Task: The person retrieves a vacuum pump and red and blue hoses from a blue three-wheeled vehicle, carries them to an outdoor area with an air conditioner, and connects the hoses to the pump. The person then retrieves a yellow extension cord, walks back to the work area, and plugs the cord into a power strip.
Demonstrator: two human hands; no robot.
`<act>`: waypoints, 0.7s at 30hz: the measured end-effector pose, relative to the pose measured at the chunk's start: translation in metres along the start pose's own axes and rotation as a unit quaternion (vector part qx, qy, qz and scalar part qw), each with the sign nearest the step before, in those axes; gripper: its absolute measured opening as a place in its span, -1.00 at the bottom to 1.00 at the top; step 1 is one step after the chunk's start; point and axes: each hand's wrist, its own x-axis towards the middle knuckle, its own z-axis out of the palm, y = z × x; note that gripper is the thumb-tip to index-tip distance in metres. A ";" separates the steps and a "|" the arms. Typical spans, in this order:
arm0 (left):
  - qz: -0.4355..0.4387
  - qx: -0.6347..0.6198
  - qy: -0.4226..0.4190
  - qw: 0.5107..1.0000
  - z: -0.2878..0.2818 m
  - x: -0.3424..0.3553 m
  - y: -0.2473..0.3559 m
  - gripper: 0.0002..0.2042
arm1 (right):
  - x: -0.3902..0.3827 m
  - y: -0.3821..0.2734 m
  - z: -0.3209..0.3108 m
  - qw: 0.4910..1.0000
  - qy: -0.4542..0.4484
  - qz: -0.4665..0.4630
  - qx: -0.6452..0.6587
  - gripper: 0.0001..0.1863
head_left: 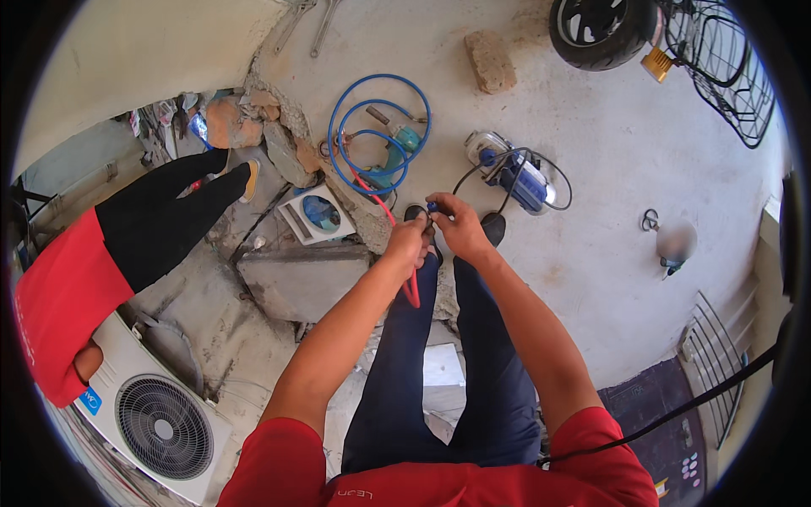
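My left hand [407,241] is closed around the red hose [389,208], which hangs in a loop below it. Just to the right, my right hand [456,224] pinches a small blue fitting [433,206] at the top of my left hand; how the pieces join is too small to tell. Beyond my hands, a coiled blue hose [355,83] lies around a teal power tool [404,138] and a partly hidden gauge [326,149]. Right of these, a blue and silver machine [528,183] with a black cable rests on the floor near my right shoe [493,228].
A co-worker in red [63,287] leans over an outdoor air-conditioner unit [110,406] at left. A broken concrete ledge [291,144] holds rubble and a white framed item [293,215]. Around the floor are a brick [488,62], wrenches [323,29], a wheel [574,46] and a metal rack [710,372].
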 end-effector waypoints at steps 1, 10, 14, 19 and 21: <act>-0.029 -0.050 -0.002 0.998 -0.003 0.002 0.002 -0.66 | 0.005 0.001 0.004 1.000 -0.015 -0.018 0.007 -0.67; 0.156 0.048 0.045 0.986 -0.011 0.019 0.007 -0.80 | 0.029 0.010 0.019 0.999 0.013 0.038 -0.032 -0.67; 0.157 0.116 0.068 0.978 -0.009 0.023 0.005 -0.69 | 0.031 0.013 0.018 0.997 0.003 0.034 -0.069 -0.67; 0.007 -0.058 0.018 0.998 -0.003 0.025 0.001 -0.73 | 0.028 0.015 0.015 0.994 0.016 -0.002 -0.107 -0.68; 0.051 -0.053 0.007 0.997 -0.001 0.025 0.000 -0.75 | 0.027 0.016 0.014 0.994 0.017 0.002 -0.110 -0.68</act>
